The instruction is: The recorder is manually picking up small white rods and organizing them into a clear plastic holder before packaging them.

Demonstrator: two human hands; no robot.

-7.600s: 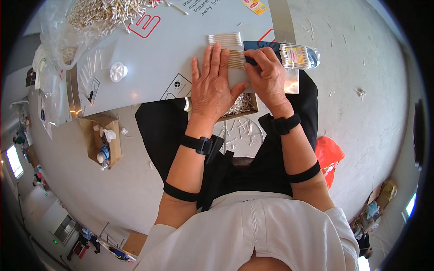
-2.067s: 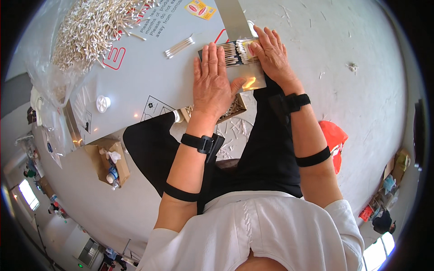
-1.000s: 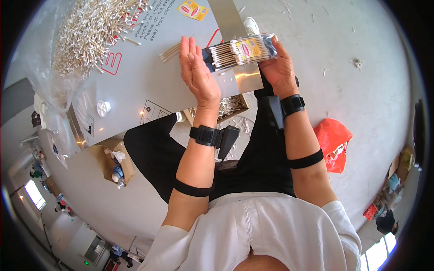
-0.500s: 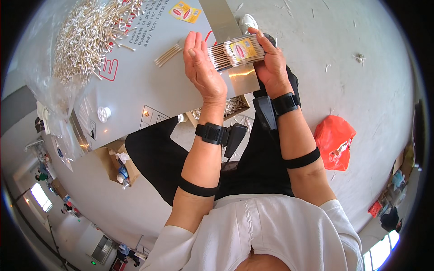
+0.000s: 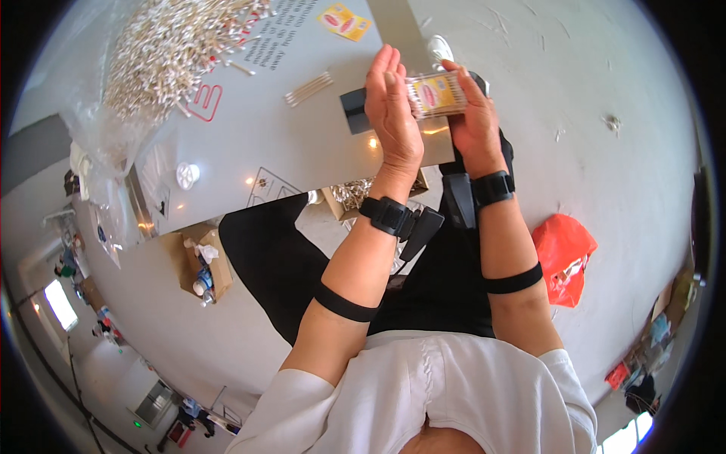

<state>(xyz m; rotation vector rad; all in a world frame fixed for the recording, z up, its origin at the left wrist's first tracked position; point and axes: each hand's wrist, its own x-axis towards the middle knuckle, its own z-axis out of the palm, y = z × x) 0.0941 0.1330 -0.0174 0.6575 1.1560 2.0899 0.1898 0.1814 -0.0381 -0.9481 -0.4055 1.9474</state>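
Toward one o'clock, one swab pack (image 5: 437, 94) was gripped by the right hand (image 5: 478, 125), whose fingers were partly hidden; its left end was covered by the left hand (image 5: 393, 125), held flat and straight-fingered. Between ten and eleven, one swab pile (image 5: 170, 64), uncountable, was cut off above.

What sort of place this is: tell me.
Probably a packing workshop: a heap of loose cotton swabs and printed yellow cards on the table, plus a yellow-labelled swab pack.
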